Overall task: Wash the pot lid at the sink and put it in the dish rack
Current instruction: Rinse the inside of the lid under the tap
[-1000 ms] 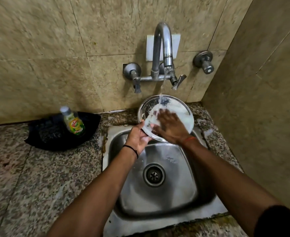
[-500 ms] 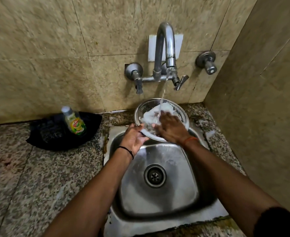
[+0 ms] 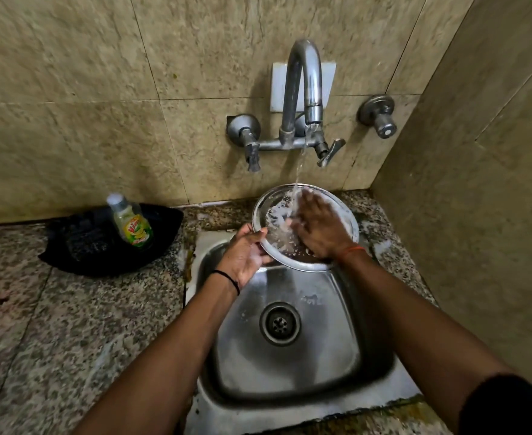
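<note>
A round steel pot lid (image 3: 269, 208) is held tilted over the back of the steel sink (image 3: 289, 365), under the stream from the tap (image 3: 302, 89). My left hand (image 3: 246, 255) grips the lid's lower left rim. My right hand (image 3: 318, 227) lies flat on the lid's inner face, fingers spread, in the running water. Foam and water cover part of the lid. No dish rack is in view.
A dish soap bottle (image 3: 131, 222) stands in a black tray (image 3: 79, 246) on the granite counter (image 3: 70, 324) left of the sink. Tiled walls close in behind and on the right. A second valve (image 3: 379, 116) sticks out of the back wall.
My right hand has rubbed across the lid's inner face, and much of the white foam has rinsed off. My left hand keeps its hold on the rim.
</note>
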